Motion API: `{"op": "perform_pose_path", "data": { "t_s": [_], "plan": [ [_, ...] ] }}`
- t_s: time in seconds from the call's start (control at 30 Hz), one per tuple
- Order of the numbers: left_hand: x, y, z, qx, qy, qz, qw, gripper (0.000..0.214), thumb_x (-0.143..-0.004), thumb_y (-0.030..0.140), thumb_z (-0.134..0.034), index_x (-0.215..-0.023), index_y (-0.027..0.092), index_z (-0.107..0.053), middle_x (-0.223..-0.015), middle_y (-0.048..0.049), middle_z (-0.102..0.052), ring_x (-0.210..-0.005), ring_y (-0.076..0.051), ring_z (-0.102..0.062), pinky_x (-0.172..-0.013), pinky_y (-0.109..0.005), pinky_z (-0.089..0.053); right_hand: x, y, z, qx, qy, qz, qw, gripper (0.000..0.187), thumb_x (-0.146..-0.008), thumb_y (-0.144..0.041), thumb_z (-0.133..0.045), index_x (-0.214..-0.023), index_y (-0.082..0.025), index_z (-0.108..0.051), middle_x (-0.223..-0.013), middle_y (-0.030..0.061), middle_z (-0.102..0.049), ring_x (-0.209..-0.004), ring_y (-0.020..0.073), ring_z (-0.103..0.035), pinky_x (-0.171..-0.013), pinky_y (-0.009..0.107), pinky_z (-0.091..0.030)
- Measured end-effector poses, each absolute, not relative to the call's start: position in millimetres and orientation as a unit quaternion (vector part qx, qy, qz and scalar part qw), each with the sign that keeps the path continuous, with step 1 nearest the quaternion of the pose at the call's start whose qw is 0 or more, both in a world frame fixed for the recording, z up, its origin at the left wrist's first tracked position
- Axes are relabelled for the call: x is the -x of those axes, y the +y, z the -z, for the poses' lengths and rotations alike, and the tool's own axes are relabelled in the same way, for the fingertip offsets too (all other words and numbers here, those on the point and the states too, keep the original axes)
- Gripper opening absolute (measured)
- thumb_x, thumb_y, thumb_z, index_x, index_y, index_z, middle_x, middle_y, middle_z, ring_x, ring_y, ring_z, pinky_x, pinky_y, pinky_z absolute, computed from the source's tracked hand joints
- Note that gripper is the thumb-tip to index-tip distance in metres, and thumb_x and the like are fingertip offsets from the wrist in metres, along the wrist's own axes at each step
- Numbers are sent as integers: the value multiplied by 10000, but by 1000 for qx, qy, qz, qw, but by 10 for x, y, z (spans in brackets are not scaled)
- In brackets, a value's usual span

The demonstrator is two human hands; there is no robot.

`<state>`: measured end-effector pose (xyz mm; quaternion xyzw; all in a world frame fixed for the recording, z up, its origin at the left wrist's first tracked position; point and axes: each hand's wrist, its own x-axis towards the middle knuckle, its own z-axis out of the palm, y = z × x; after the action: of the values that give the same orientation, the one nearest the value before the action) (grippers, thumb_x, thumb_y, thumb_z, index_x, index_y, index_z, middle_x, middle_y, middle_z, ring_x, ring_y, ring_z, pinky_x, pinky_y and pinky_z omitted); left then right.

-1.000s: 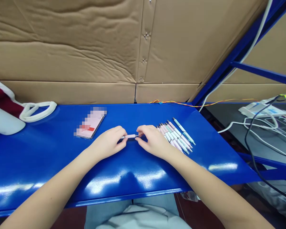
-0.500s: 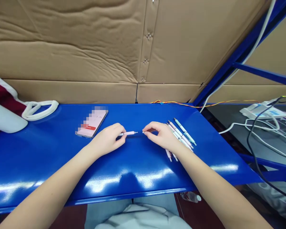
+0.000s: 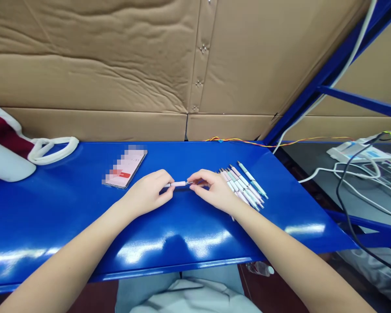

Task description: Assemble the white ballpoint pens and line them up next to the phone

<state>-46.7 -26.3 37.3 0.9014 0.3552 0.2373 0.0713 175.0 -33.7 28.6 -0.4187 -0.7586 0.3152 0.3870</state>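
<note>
My left hand [image 3: 153, 188] is closed in a pinch around a pale pink and white pen [image 3: 180, 184], which lies level just above the table and points right. Its metal front end meets the fingertips of my right hand [image 3: 213, 188]. Thumb and forefinger of that hand are pinched on a small metal pen tip, now mostly hidden between them. Beside and partly behind my right hand, several pastel pens [image 3: 252, 180] in pink, white and green lie slanted in a row on the blue table [image 3: 68, 208].
A phone [image 3: 125, 167] with a lit screen lies left of my hands. Farther left are a white cylinder [image 3: 9, 161] and a white strap [image 3: 54, 150]. Thin wires [image 3: 234, 141] run along the back edge. To the right are a blue frame, cables [image 3: 348, 171] and a dark surface.
My right hand has moved left with the small metal pen tip, closing the gap to the pen's front end. More of the pen row shows beside it. My left hand stays almost in place.
</note>
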Motion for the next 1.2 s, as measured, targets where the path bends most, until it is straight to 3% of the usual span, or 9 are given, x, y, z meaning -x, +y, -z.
{"op": "perform_pose_path", "data": {
  "t_s": [0.2,0.53,0.93,1.2],
  "plan": [
    [449,-293,-373,-906,345,-239,56,135,-871,222,-453,-875,163,-575,-822,-37,-585,-727,-142,-552,-668,-259,-448,-1721,-382,-333,421,-778,-285,369,48,-799,-180,-544,-812,-184,-590,-800,17,-643,-722,131,-608,-679,263,-518],
    [439,-328,-404,-911,342,-228,31,152,-857,207,-449,-764,166,-563,-751,-24,-550,-670,-131,-525,-636,-241,-422,-1796,-379,-337,413,-829,-242,290,102,-874,-248,-521,-885,-184,-600,-769,15,-660,-677,135,-597,-630,250,-443],
    [472,-324,-446,-900,378,-200,88,121,-818,209,-470,-818,176,-586,-740,-2,-546,-637,-119,-517,-591,-225,-398,-1771,-379,-308,313,-866,-158,357,142,-875,-135,-481,-870,-174,-617,-864,66,-675,-819,164,-624,-764,297,-498],
    [484,-313,-441,-900,372,-206,96,124,-821,212,-471,-831,174,-589,-747,-4,-556,-657,-122,-523,-607,-231,-402,-1765,-398,-333,364,-841,-162,366,74,-841,-161,-551,-856,-185,-619,-838,41,-680,-763,151,-637,-710,276,-509]
  ]
}}
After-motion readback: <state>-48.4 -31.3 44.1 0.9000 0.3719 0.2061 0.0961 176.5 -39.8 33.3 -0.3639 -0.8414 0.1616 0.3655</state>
